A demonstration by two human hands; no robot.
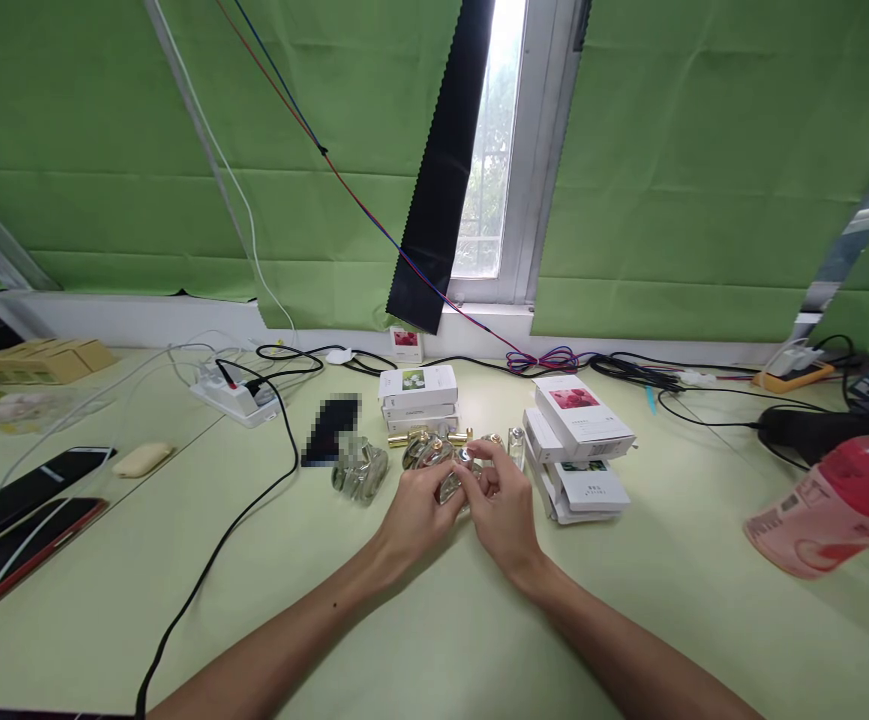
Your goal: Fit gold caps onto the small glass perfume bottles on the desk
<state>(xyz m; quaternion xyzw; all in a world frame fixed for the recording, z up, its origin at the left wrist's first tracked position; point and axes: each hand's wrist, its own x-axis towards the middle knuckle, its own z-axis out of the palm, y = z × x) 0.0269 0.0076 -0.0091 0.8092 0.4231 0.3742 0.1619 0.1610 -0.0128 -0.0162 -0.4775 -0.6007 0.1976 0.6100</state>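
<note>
My left hand [420,497] and my right hand [507,508] meet over the table, both with bent fingers around a small clear glass bottle [450,488]. Its shiny metal neck pokes up between the fingertips; the rest is largely covered. Just behind stand several similar glass bottles [420,452] with gold-coloured tubular pieces [402,440] beside them. A clear, narrow piece [516,445] is upright past my right hand. Left of my left hand lies a cluster of clear, glassy objects [360,472], whose kind I cannot make out.
White boxes are stacked behind the bottles [419,396] and to the right [584,425]. A pink bottle [828,505] lies far right. Phones [25,555], a power strip [235,395] and a black cable [239,520] occupy the left. A pixelated dark patch [329,428] is nearby.
</note>
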